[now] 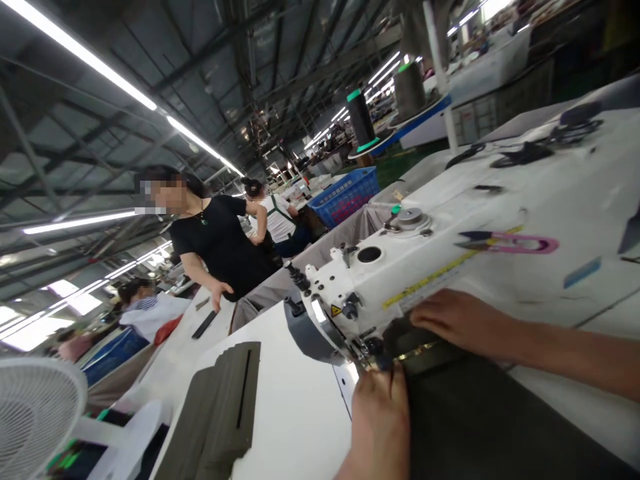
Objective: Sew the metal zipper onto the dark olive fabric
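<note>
Factory sewing table: both hands seemingly pressed flat on dark fabric between them.

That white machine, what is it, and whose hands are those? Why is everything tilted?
It is a sewing machine in a big workshop. The picture comes from a camera worn on a person's head, so it tilts when the head tilts, and you see that person's own hands from above. The left hand and the right hand both press flat on a dark cloth near the needle; neither grips it. Pink snips lie on top of the machine. A pile of grey cloth pieces lies on the white table. Further off, another person in black leans a hand on a table, beside a blue basket.
</note>
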A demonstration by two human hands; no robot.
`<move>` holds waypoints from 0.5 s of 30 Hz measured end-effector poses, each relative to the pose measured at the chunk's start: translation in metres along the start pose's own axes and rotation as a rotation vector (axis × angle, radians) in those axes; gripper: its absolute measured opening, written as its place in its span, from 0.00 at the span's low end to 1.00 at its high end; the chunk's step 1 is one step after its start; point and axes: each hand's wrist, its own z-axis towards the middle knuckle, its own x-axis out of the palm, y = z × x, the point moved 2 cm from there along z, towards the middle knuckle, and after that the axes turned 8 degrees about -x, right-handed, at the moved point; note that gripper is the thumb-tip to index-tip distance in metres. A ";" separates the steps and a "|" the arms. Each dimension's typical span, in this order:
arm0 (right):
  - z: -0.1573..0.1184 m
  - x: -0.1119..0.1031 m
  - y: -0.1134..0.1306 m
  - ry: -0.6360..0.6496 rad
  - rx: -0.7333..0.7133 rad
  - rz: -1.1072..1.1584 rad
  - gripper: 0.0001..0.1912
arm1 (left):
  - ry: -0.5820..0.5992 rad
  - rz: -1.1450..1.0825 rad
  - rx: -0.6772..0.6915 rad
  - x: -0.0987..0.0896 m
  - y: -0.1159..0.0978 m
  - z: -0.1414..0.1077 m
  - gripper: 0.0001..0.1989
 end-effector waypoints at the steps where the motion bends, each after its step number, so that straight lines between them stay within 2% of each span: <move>1: 0.002 0.001 0.003 0.083 -0.092 0.055 0.16 | -0.004 0.045 0.018 0.004 0.002 -0.003 0.14; 3: 0.002 0.001 0.008 0.226 -0.219 0.124 0.18 | -0.051 0.068 0.028 0.013 0.003 -0.008 0.11; 5: 0.004 0.002 0.012 0.313 -0.267 0.132 0.16 | -0.073 0.062 0.026 0.020 0.001 -0.009 0.10; 8: 0.011 0.005 0.016 0.407 -0.320 0.129 0.14 | -0.009 0.056 0.029 0.025 -0.001 -0.007 0.09; 11: 0.018 0.009 0.021 0.443 -0.332 0.112 0.11 | 0.056 0.017 -0.027 0.017 -0.002 -0.005 0.10; 15: 0.016 0.015 0.022 0.404 -0.231 0.039 0.08 | 0.130 -0.115 -0.128 -0.008 -0.004 -0.007 0.11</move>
